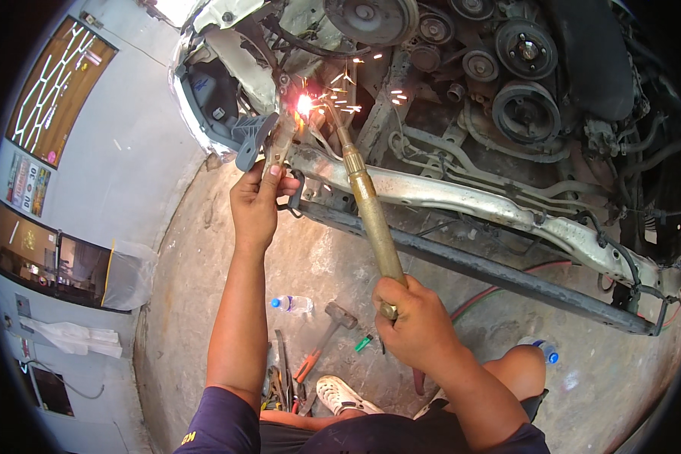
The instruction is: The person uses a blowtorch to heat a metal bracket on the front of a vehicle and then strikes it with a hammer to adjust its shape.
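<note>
My left hand (257, 204) grips a narrow tan metal strip (284, 140) at the left front of a car's stripped front end, beside a grey bracket (252, 135). My right hand (412, 325) is closed around the handle of a long brass torch (374, 223), angled up to the left over the pale crossmember (469, 198). Near the torch's far end, a bright glow (305, 104) with orange flame and flying sparks sits at the upper end of the strip and hides that spot.
Engine pulleys (526, 113) fill the upper right, above a dark lower bar (522, 284). On the concrete floor (189, 280) lie a hammer (337, 321), assorted tools (280, 371), water bottles (291, 303), a green lighter (364, 343) and hoses (499, 287). A white wall (129, 136) runs along the left.
</note>
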The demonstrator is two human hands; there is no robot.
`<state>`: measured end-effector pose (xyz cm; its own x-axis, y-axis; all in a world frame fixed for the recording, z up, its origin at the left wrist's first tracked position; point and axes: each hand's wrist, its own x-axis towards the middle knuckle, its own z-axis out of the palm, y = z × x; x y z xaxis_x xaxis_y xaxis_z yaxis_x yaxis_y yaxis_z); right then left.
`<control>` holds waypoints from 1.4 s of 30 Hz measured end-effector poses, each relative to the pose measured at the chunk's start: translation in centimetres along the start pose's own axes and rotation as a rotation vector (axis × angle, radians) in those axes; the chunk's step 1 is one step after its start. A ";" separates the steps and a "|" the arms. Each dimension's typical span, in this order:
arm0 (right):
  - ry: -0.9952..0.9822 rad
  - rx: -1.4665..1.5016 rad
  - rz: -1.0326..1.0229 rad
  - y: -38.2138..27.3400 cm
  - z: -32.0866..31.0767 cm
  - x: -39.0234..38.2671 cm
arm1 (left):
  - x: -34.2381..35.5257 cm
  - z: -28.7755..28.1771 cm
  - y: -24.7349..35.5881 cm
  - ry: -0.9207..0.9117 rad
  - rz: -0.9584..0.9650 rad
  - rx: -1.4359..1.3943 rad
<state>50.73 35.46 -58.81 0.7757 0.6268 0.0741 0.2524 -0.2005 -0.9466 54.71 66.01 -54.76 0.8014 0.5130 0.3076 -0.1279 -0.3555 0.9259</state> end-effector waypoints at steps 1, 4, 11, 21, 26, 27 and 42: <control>0.003 -0.001 -0.002 0.0 0.0 0.0 | 0.0 0.0 0.1 -0.003 0.002 0.001; 0.000 0.005 0.007 -0.1 -0.1 -0.1 | 0.1 0.0 0.0 0.007 0.000 0.007; 0.046 0.027 -0.004 -0.1 0.1 -0.1 | 0.0 0.0 -0.1 0.019 -0.003 0.005; 0.057 0.026 -0.015 0.0 0.0 -0.2 | -0.2 0.6 0.0 0.048 0.004 0.019; -0.006 0.028 -0.005 0.1 -0.3 -0.2 | 0.0 0.7 -0.3 0.066 0.015 -0.010; -0.005 0.031 -0.005 0.1 -0.3 -0.2 | 0.1 0.7 -0.3 0.062 0.011 -0.015; 0.018 0.045 -0.026 0.1 -0.2 -0.3 | 0.2 -0.3 -0.4 0.026 -0.013 0.050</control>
<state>50.58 35.11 -58.87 0.7795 0.6177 0.1041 0.2464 -0.1496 -0.9576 54.77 66.54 -55.02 0.7874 0.5377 0.3016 -0.0876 -0.3866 0.9181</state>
